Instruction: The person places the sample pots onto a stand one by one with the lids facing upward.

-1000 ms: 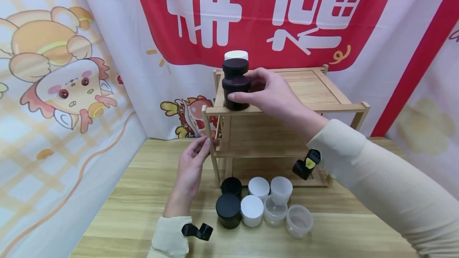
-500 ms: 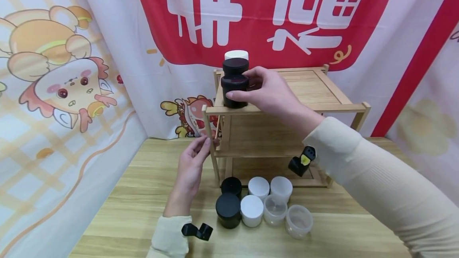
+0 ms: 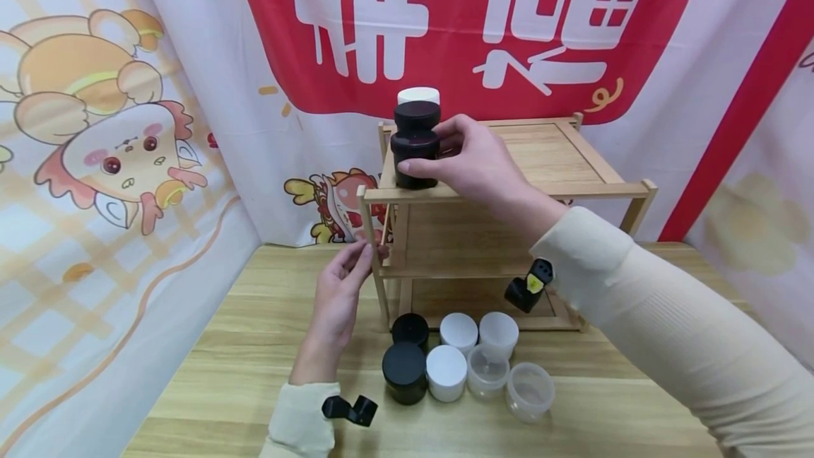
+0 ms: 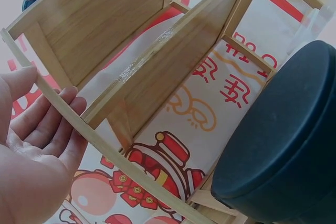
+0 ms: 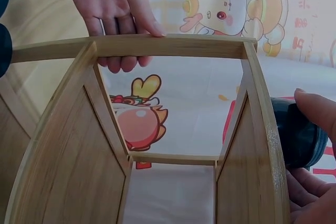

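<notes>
My right hand [image 3: 480,161] holds a black lidded jar [image 3: 416,169] at the front left corner of the wooden rack's [image 3: 572,150] top shelf, thumb in front and fingers on its right side. Behind it appear another black jar [image 3: 417,114] and a white-topped jar [image 3: 418,95], both partly hidden. Lower down, my left hand [image 3: 340,295] grips the rack's front left post [image 4: 58,100], its thumb on one side and fingers round the other. The right wrist view shows the held jar [image 5: 296,132] beyond the top shelf's edge.
On the table before the rack stand black jars [image 3: 405,373], white jars [image 3: 446,373] and translucent jars [image 3: 531,392]. Two lower shelves [image 3: 473,239] lie under the top one. A printed curtain [image 3: 318,154] hangs behind and to the left.
My right hand has shifted the black jar slightly left and back on the top shelf. The left hand stays on the post.
</notes>
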Demonstrator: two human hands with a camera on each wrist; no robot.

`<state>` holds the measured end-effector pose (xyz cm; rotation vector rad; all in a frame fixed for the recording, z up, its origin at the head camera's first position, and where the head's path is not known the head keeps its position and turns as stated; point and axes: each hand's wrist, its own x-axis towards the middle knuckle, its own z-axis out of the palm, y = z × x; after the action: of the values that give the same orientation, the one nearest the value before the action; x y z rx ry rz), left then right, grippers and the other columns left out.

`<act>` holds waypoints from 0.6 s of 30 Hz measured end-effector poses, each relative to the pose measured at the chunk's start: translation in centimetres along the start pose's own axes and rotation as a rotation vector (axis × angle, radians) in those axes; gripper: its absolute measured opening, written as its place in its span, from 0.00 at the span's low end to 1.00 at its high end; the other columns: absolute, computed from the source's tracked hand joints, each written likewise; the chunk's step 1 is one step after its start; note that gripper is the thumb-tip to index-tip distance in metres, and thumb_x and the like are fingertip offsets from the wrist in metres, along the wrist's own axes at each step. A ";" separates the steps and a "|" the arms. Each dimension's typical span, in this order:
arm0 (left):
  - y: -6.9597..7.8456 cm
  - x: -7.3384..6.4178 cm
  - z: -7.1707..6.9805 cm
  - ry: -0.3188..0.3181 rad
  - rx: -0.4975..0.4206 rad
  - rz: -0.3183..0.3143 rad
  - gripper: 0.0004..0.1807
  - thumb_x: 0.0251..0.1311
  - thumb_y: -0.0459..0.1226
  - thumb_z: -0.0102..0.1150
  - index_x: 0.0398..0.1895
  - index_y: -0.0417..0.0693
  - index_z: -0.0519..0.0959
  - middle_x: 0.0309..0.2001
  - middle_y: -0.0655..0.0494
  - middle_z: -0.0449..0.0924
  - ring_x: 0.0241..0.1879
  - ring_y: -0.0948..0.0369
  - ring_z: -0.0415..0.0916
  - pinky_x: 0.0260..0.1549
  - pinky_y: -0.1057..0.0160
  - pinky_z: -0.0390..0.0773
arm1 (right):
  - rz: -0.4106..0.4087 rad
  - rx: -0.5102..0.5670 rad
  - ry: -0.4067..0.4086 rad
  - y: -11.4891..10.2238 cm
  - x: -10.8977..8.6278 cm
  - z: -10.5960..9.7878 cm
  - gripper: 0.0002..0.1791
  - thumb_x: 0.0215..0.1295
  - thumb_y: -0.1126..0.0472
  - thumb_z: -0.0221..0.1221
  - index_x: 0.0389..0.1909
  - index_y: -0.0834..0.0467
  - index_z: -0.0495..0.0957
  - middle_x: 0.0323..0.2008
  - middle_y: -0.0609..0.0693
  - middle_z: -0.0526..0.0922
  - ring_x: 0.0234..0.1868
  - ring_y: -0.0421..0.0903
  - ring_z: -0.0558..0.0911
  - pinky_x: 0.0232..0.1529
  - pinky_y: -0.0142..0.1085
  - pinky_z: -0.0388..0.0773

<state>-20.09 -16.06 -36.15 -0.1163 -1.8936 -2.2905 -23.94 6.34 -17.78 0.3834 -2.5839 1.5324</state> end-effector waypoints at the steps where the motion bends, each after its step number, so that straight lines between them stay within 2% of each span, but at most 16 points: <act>1: 0.0 0.0 0.0 0.001 0.003 0.001 0.20 0.81 0.43 0.59 0.68 0.42 0.78 0.57 0.55 0.88 0.62 0.59 0.81 0.74 0.58 0.71 | 0.002 -0.002 0.001 0.0 0.0 0.0 0.36 0.64 0.48 0.77 0.68 0.53 0.74 0.60 0.53 0.84 0.60 0.51 0.83 0.66 0.50 0.79; 10: -0.1 0.1 -0.1 0.011 0.005 -0.005 0.22 0.81 0.42 0.59 0.69 0.39 0.76 0.62 0.48 0.85 0.63 0.59 0.81 0.75 0.57 0.71 | 0.015 -0.015 0.011 -0.1 0.0 0.2 0.36 0.63 0.49 0.77 0.68 0.53 0.73 0.61 0.53 0.84 0.60 0.51 0.83 0.67 0.50 0.78; 18: -0.1 0.1 0.0 0.006 -0.005 -0.001 0.20 0.81 0.42 0.58 0.68 0.42 0.78 0.60 0.52 0.86 0.63 0.58 0.81 0.75 0.57 0.71 | 0.012 -0.016 0.009 0.0 0.0 0.2 0.36 0.63 0.49 0.77 0.68 0.53 0.74 0.62 0.53 0.84 0.60 0.51 0.83 0.69 0.51 0.77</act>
<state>-20.23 -16.04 -36.23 -0.1094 -1.8852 -2.2939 -23.99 6.19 -17.84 0.3593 -2.5953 1.5124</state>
